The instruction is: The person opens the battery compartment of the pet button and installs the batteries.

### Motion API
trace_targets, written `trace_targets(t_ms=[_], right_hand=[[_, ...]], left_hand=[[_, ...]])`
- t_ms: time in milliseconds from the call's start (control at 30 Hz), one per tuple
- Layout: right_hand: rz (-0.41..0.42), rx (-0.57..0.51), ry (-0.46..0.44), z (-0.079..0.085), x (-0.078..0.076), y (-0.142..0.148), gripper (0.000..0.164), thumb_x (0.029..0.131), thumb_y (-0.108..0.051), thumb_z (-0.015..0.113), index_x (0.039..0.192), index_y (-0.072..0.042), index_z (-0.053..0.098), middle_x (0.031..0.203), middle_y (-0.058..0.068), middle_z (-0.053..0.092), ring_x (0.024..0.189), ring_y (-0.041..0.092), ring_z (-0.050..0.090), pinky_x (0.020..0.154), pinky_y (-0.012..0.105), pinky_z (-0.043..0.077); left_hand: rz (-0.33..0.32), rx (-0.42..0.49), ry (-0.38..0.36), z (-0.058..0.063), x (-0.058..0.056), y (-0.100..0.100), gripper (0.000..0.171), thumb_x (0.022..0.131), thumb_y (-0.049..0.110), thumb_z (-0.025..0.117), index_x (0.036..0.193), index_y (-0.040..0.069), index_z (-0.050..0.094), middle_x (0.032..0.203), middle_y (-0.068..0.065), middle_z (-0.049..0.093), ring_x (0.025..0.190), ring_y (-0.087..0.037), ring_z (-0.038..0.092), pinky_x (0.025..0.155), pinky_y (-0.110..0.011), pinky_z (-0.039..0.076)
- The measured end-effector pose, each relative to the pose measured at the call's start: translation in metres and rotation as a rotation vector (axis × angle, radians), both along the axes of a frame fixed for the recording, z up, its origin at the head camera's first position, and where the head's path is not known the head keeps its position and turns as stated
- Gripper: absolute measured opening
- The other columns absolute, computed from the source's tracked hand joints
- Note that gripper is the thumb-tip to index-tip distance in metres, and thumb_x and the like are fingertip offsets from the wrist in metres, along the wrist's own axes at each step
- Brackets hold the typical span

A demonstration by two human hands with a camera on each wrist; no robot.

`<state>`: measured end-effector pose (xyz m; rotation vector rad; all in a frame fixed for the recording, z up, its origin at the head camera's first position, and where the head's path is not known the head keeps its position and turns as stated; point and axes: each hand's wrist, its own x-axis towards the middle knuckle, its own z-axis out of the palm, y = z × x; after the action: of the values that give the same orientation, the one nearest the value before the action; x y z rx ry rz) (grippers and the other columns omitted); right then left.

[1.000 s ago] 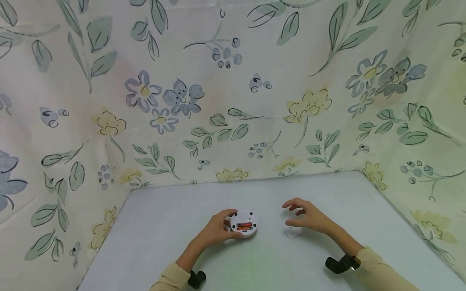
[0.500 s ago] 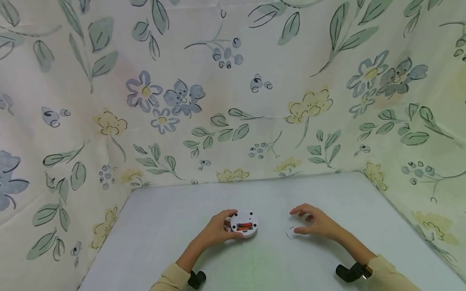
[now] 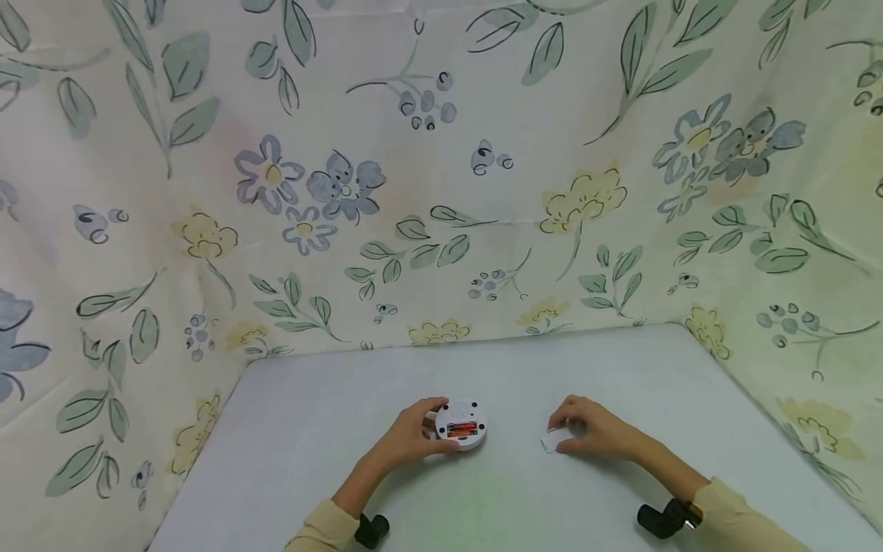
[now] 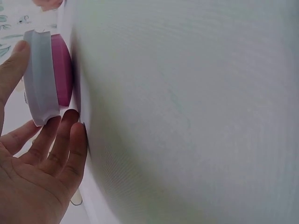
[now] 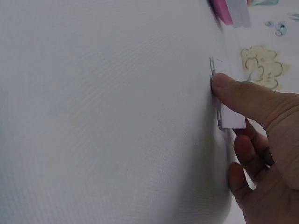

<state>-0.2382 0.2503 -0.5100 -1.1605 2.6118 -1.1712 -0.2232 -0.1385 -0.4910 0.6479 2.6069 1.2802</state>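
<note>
A round white battery device [image 3: 457,411] lies with its open battery compartment facing up; orange-red batteries [image 3: 462,429] sit inside it. My left hand [image 3: 408,435] grips this device by its rim, thumb on the near side and fingers on the far side. The left wrist view shows its white body [image 4: 41,77] above a pink part [image 4: 62,70] that faces the table. Off to the right, my right hand [image 3: 602,431] pinches a small white battery cover [image 3: 554,439] at the tabletop. In the right wrist view the thumb presses along the edge of that cover [image 5: 233,117].
A white-covered table [image 3: 331,399] carries everything. Flower-printed cloth [image 3: 441,192] hangs upright behind it and along both sides. Black wrist cameras [image 3: 665,518] are strapped to both wrists.
My right hand has shifted right over the battery cover, come down, and closed its thumb and fingers on it. The left hand keeps its grip on the device without moving.
</note>
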Motion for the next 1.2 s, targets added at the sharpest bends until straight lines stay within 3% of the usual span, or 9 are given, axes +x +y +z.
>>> trace_targets(t_ms=[167,467,1200], right_hand=[[0.007,0.001,-0.067,0.002,-0.004,-0.004,0.022,0.088,-0.018,0.082,0.106,-0.018,0.068,0.089,-0.005,0.063,0.076,0.011,0.054,0.064,0.025,0.048],[-0.031,-0.102,0.014,0.007,-0.013,-0.022,0.016,0.091,-0.008,0.078,0.104,-0.012,0.069,0.087,-0.005,0.063,0.075,0.014,0.057,0.061,0.025,0.05],[-0.046,-0.235,-0.025,0.023,-0.017,-0.108,0.017,0.092,-0.008,0.077,0.107,-0.007,0.071,0.099,-0.003,0.068,0.086,0.017,0.062,0.072,0.031,0.055]], left_hand=[[-0.008,-0.004,0.005,0.0,0.001,0.001,0.077,0.084,0.031,0.087,0.146,0.002,0.051,0.14,-0.014,0.054,0.106,-0.026,0.061,0.081,-0.033,0.055],[-0.007,0.007,0.025,-0.002,-0.001,0.001,0.077,0.083,0.03,0.087,0.145,0.002,0.051,0.141,-0.014,0.055,0.105,-0.026,0.062,0.082,-0.036,0.056],[-0.003,0.017,0.026,-0.001,0.001,0.002,0.076,0.084,0.029,0.087,0.144,0.0,0.051,0.139,-0.015,0.056,0.105,-0.028,0.062,0.082,-0.04,0.056]])
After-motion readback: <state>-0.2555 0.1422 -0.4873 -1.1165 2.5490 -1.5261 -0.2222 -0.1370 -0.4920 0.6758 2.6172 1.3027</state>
